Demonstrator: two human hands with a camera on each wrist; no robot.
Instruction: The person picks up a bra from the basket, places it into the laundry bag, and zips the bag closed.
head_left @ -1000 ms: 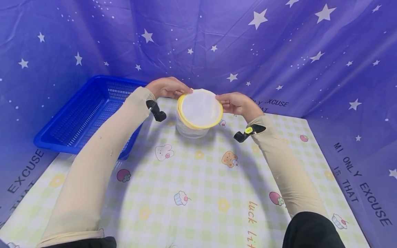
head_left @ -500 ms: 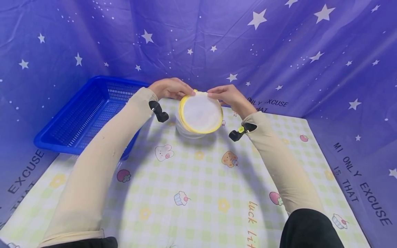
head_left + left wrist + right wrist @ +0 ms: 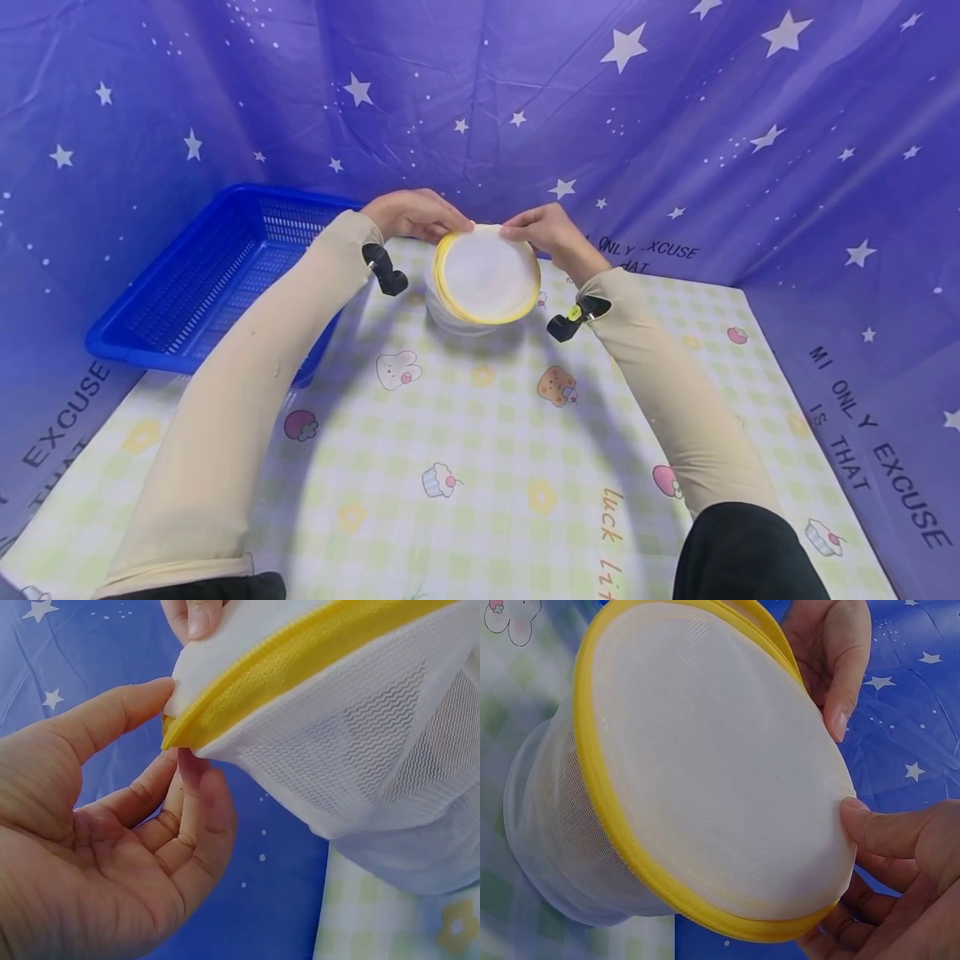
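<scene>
A white mesh laundry bag (image 3: 487,275) with yellow trim stands on the table, its round top tilted towards me in the head view. My left hand (image 3: 420,215) pinches the back left of the rim; in the left wrist view its thumb and a finger meet at the end of the yellow band (image 3: 277,675). Close by, my right hand (image 3: 557,233) pinches the white edge at the back right. The right wrist view shows that thumb (image 3: 881,829) on top of the mesh lid (image 3: 720,750), with fingers beneath. What the bag contains cannot be seen.
A blue plastic basket (image 3: 150,346) with slotted walls stands left of the bag, partly behind my left forearm. The checked tablecloth (image 3: 480,433) spreads in front. Purple star-printed curtains (image 3: 465,83) hang at the back and sides.
My right hand has shifted left along the rim, nearer to my left hand, and grips the back edge. The bag's top has tipped slightly towards me. My left hand has moved slightly right.
</scene>
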